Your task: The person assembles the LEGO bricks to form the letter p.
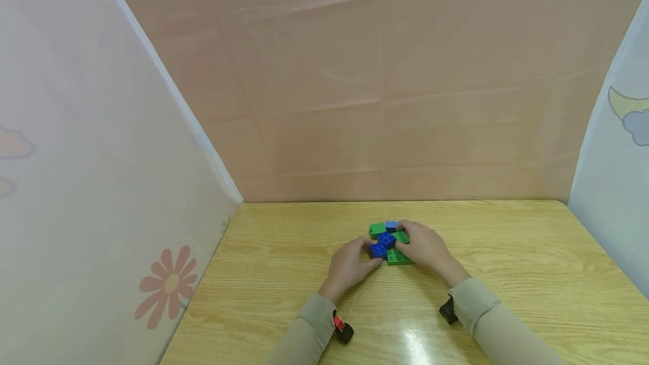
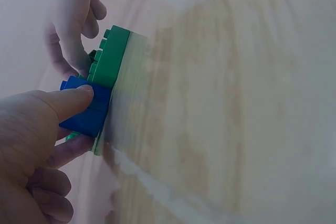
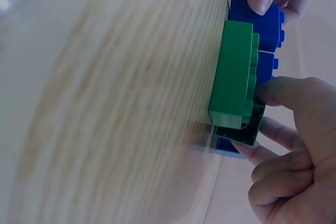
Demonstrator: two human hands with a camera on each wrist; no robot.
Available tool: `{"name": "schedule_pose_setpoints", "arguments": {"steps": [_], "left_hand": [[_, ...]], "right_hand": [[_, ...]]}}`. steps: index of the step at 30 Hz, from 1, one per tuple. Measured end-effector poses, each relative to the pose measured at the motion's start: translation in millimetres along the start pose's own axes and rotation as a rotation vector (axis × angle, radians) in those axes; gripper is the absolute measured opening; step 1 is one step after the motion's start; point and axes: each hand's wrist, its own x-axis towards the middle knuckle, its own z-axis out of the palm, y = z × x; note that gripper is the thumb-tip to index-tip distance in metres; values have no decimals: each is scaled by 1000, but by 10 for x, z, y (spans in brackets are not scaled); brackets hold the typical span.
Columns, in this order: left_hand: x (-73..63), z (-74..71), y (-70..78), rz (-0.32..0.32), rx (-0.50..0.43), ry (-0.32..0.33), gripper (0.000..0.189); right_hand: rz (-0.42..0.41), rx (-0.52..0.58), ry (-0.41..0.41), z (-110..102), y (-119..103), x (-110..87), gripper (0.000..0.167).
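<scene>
A small cluster of toy building bricks lies on the table. My left hand [image 1: 351,266] is at its left side, pinching a dark blue brick [image 2: 86,106] between thumb and index finger. From the right, my right hand [image 1: 425,246] holds a green brick [image 3: 247,132] between thumb and fingers; its hollow underside shows in the right wrist view. In front of that lies a longer green brick [image 1: 399,258], studs up. A second dark blue brick [image 1: 386,239] sits in the middle. Behind stand another green brick [image 1: 377,230] and a lighter blue brick [image 1: 391,226], partly hidden by my right fingers.
The wooden table [image 1: 507,275] extends around the bricks. A tan cloth wall [image 1: 324,83] rises at its back edge, with pale printed curtains [image 1: 91,100] on the left and right. A dark wrist device [image 1: 345,332] hangs by each sleeve.
</scene>
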Motion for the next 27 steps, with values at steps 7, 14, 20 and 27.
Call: {"name": "schedule_pose_setpoints", "arguments": {"steps": [7, 14, 20, 27], "left_hand": [[-12, -18, -8, -1, -2, -4, 38], [-50, -33, -47, -25, -20, -11, 36], [-101, -85, -66, -18, -31, -10, 37], [-143, -115, -69, 21, -17, -34, 36]], "right_hand": [[22, 37, 32, -33, 30, -38, 40], [62, 71, 61, -49, 73, -80, 43], [72, 102, 112, -66, 106, -136, 42], [79, 115, 142, -90, 146, -174, 42]]}}
